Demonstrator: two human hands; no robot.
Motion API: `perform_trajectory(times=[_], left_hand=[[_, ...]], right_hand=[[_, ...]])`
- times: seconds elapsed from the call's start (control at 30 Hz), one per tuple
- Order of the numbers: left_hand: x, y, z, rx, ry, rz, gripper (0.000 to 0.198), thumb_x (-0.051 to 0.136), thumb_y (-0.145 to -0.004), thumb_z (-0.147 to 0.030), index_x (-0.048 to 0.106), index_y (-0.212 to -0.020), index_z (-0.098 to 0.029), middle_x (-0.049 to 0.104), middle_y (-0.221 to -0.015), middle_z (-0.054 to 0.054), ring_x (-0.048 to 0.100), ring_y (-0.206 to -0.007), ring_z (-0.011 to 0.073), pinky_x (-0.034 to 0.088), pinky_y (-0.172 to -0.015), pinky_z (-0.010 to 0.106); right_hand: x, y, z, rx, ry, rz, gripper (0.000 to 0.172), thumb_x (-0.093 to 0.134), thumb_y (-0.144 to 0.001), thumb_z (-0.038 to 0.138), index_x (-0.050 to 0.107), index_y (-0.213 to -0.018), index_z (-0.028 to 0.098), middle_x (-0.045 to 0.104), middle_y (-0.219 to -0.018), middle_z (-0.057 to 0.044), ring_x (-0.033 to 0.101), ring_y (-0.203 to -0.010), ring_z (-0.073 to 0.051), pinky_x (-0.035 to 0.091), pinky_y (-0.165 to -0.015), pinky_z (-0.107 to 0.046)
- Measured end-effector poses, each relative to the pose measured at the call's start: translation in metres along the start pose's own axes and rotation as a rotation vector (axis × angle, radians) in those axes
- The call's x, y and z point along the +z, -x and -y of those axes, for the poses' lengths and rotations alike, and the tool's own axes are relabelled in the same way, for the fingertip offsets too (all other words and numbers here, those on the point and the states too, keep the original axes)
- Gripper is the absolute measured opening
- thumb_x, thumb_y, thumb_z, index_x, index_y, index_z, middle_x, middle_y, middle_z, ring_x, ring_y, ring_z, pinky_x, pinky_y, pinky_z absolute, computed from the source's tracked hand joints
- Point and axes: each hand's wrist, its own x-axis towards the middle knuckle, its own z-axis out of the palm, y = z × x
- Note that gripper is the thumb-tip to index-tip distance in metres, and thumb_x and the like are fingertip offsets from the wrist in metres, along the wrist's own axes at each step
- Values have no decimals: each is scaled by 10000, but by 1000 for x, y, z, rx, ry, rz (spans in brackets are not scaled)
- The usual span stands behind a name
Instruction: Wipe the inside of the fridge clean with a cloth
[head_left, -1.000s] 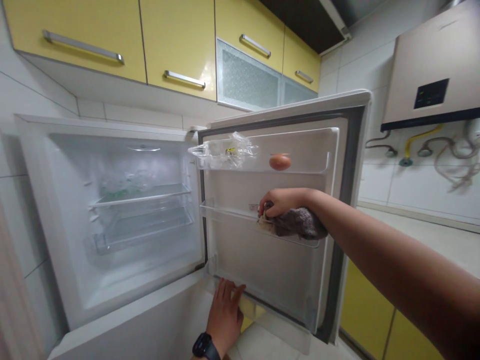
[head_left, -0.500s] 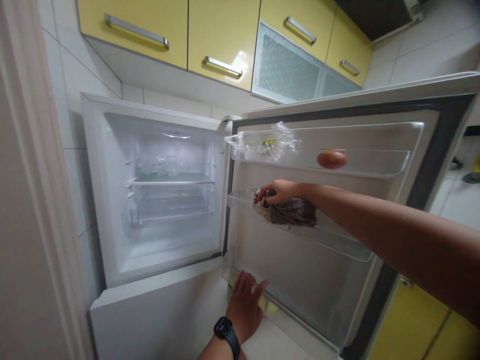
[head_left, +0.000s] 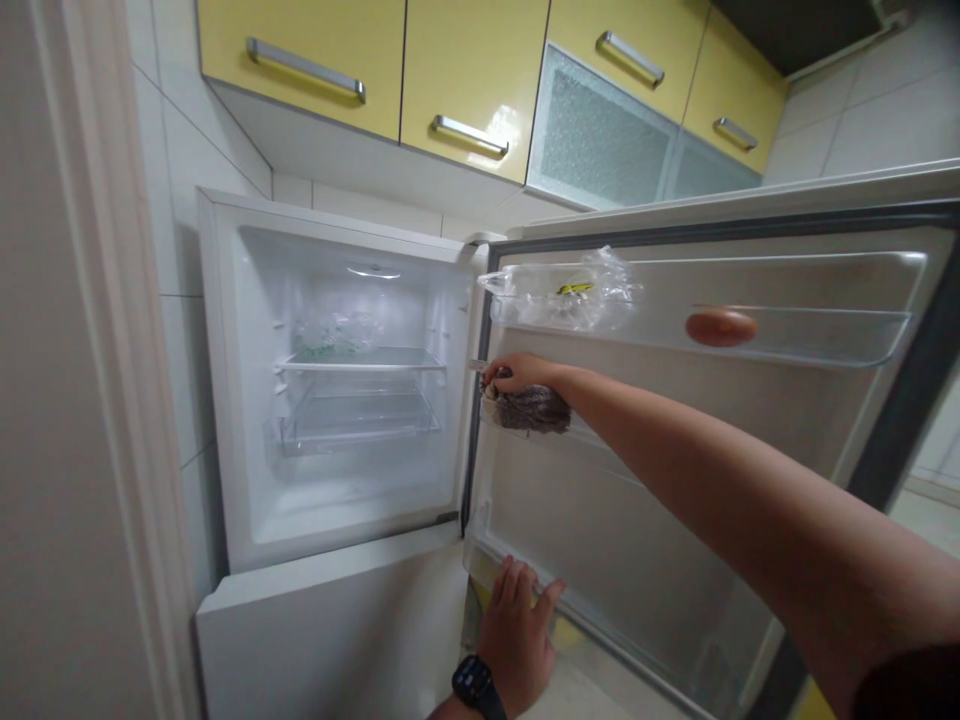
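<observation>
The white fridge's (head_left: 225,380) upper door (head_left: 675,480) stands open to the right. My right hand (head_left: 517,372) is closed on a grey-brown cloth (head_left: 531,408) and presses it onto the left end of the door's middle shelf (head_left: 600,450), close to the hinge side. My left hand (head_left: 517,625), with a black watch on its wrist, lies with fingers stretched out on the door's bottom shelf edge. In the top door shelf (head_left: 825,335) sit a brown egg (head_left: 721,327) and a crumpled clear plastic bag (head_left: 570,290).
Inside the fridge are a glass shelf (head_left: 360,360) with a clear bag on it and a transparent drawer (head_left: 352,425) below. Yellow wall cupboards (head_left: 465,70) with metal handles hang above. A pale door frame (head_left: 90,350) fills the left side.
My right hand has slid the cloth leftward along the middle door shelf to its hinge end. The camera has swung left, and my left hand stays on the bottom shelf edge.
</observation>
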Motion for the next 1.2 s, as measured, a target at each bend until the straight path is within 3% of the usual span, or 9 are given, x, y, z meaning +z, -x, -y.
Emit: perform_trajectory(times=[0.17,0.43,0.7,0.93,1.13,1.2], left_hand=[[-3,0,1,13,-21,21,711,583,-939,-256,381,-1600,-424,513,-1456,86,375,-1493,321,278,-1334,652],[5,-1,3,35,-57,-3,812,622,-907,-230,318,-1631,-437,505,-1471,99,380,-1495,327,303,-1317,665],[0,-4,2,32,-92,60,896,654,-890,-239,239,-1659,-432,503,-1522,109,398,-1502,346,338,-1285,689],[0,-3,2,7,-102,87,933,637,-860,-173,241,-1657,-454,505,-1544,96,391,-1518,348,318,-1298,664],[-5,-1,0,-15,-94,67,976,629,-828,-115,246,-1650,-473,532,-1513,73,399,-1516,334,310,-1302,650],[-8,0,0,-20,-93,64,983,625,-821,-104,250,-1647,-482,534,-1505,70,399,-1517,333,304,-1307,644]], right_hand=[[2,0,-7,-11,-156,100,348,688,-854,375,766,-1130,178,809,-1200,-66,706,-1122,-214,529,-1006,-275],[-15,23,-8,68,-295,330,619,775,-715,643,778,-1125,180,821,-1129,-73,735,-1065,-253,575,-935,-313],[-33,66,-5,207,-375,440,739,872,-612,613,767,-1241,241,833,-1129,-43,753,-993,-244,601,-840,-312],[-49,116,-16,217,-144,389,821,843,-625,593,723,-1343,213,828,-1178,-38,741,-1079,-275,564,-915,-312],[-63,172,-19,270,-64,395,734,820,-661,576,739,-1310,245,840,-1142,-28,758,-1052,-288,570,-895,-335],[-66,194,-19,277,-9,331,671,824,-647,551,773,-1248,257,850,-1075,-14,772,-997,-276,578,-870,-333]])
